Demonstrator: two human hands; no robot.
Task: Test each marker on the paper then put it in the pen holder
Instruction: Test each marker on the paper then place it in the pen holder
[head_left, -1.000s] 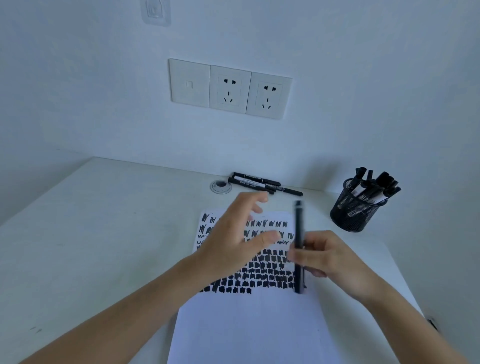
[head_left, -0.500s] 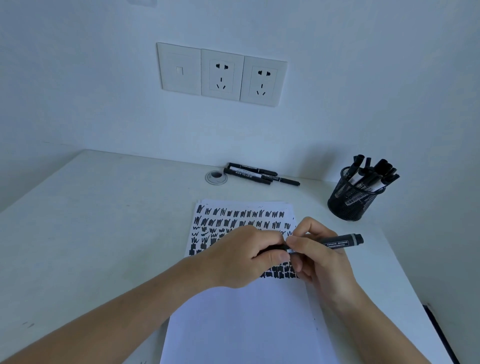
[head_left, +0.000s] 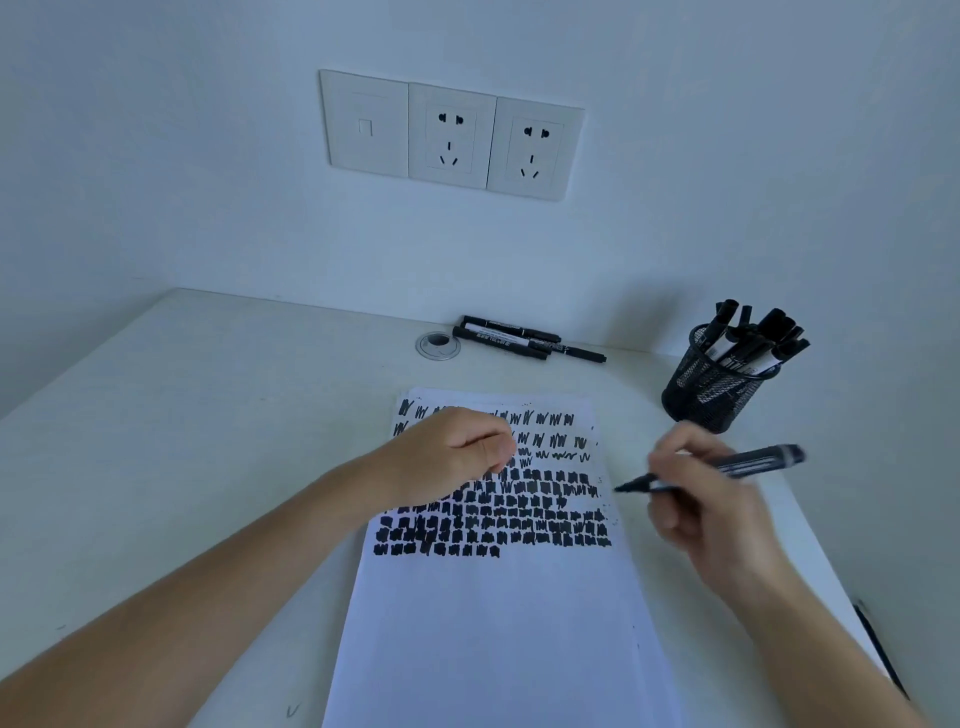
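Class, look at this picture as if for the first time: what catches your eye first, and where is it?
The paper in the middle of the desk stands out, its upper half packed with rows of black test marks. By its right edge the right hand holds an uncapped marker, tip pointing left. A black mesh pen holder full of markers stands at the back right.

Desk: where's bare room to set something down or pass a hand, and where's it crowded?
Free: the desk left of the paper, back to the wall; the paper's blank near half; the strip between the paper's top edge and the loose markers. Crowded: the right side, where the right hand holds a marker beside the holder.
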